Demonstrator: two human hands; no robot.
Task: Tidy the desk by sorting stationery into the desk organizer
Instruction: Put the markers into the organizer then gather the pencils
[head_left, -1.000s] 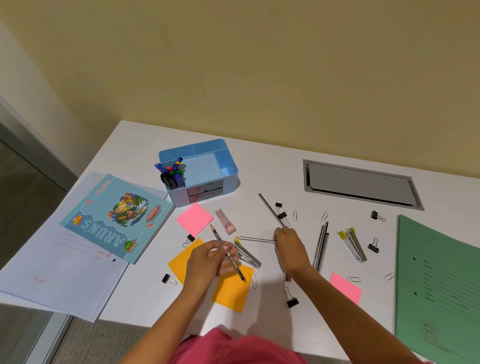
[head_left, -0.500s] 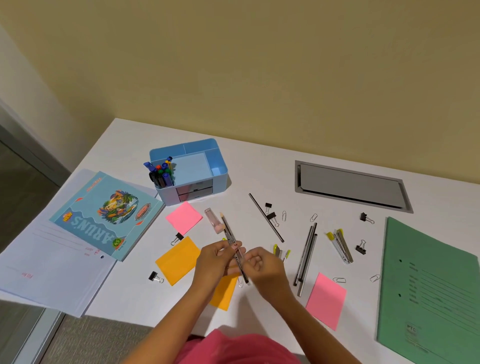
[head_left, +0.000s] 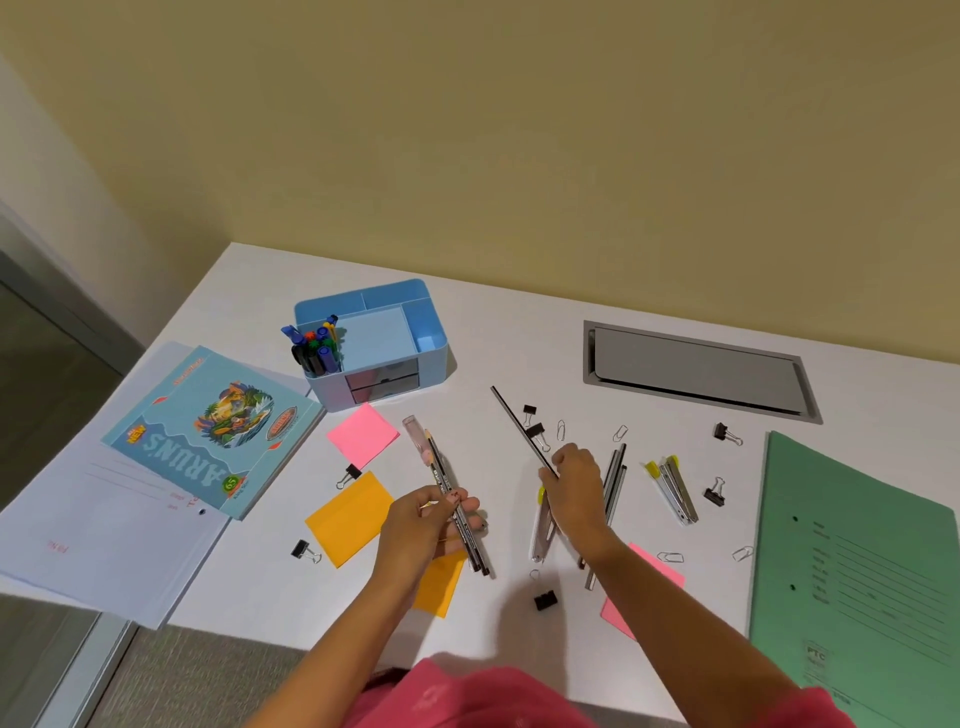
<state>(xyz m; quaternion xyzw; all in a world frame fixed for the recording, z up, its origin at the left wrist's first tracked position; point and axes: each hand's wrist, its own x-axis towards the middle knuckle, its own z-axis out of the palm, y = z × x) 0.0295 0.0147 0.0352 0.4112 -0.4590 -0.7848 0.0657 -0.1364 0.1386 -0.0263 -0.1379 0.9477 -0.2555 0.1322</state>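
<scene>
Right hand (head_left: 574, 480) is pinching the lower end of a thin black pencil (head_left: 519, 428) at centre frame, its long axis running up-left from the fingers. Left hand (head_left: 421, 525) is gripping a bundle of pencils (head_left: 457, 512) on a similar diagonal. The organizer (head_left: 434, 351) is sitting upper left, nearer the left hand.
</scene>
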